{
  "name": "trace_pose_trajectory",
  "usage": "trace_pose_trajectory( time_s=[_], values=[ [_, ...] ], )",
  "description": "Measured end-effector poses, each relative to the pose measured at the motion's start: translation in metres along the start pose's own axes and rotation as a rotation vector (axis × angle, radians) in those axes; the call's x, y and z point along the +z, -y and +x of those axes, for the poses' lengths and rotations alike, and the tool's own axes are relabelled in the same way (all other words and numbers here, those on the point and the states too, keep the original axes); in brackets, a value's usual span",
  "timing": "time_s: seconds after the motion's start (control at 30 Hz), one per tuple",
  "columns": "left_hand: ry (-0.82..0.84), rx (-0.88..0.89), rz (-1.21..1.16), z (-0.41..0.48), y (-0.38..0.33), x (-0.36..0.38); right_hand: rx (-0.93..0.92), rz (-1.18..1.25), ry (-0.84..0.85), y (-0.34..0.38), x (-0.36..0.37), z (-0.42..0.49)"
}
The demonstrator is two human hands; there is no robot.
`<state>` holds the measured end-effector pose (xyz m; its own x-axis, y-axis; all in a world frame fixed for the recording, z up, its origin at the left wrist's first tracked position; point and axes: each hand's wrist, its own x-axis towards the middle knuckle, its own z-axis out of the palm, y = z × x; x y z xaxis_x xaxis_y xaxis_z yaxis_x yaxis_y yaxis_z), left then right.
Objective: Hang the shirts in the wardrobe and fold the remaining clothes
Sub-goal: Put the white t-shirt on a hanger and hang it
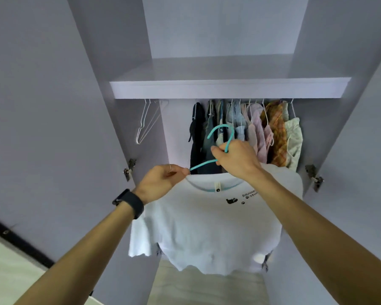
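Head view: right hand (235, 159) closed around thin teal hanger (221, 137) neck; left hand (163, 181) pinching white cotton T-shirt (207, 227) collar, possibly hanger arm too; open lilac wardrobe (229, 88) behind.

Black smartwatch (129, 203) on a wrist, thin ring (169, 168) on a finger. Metal door hinges at left (129, 168) and right (314, 176) of the opening. Pale wood-grain floor (207, 287) below. Dark skirting strip (15, 239) runs along lower left.
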<state>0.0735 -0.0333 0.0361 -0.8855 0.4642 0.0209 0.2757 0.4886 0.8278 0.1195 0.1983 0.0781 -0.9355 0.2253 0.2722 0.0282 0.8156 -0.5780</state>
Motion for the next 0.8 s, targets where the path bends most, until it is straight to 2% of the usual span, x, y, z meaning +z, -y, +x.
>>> trace_pose_trajectory(
  time_s=[0.1, 0.27, 0.37, 0.47, 0.57, 0.7, 0.8],
  values=[
    [-0.006, 0.075, 0.063, -0.002, 0.004, 0.001, 0.016, 0.029, 0.076, -0.002, 0.001, -0.004],
    [0.0, 0.158, 0.172, -0.002, -0.01, 0.018, 0.042, 0.055, 0.096, 0.0, 0.002, -0.011],
    [-0.049, 0.224, 0.183, 0.002, -0.019, 0.031, 0.016, 0.171, 0.117, -0.002, 0.002, -0.018],
    [-0.107, 0.208, 0.136, 0.003, -0.017, 0.023, -0.008, 0.286, 0.159, -0.037, -0.003, -0.026],
    [-0.132, 0.143, 0.151, 0.003, -0.005, 0.005, 0.057, 0.139, 0.247, -0.078, 0.0, -0.042],
    [-0.162, 0.145, 0.414, 0.006, -0.016, 0.008, 0.028, 0.231, 0.094, -0.078, 0.03, -0.059],
    [-0.122, 0.145, 0.421, 0.009, -0.033, 0.02, -0.048, 0.303, 0.038, -0.064, 0.043, -0.062]
  ],
)
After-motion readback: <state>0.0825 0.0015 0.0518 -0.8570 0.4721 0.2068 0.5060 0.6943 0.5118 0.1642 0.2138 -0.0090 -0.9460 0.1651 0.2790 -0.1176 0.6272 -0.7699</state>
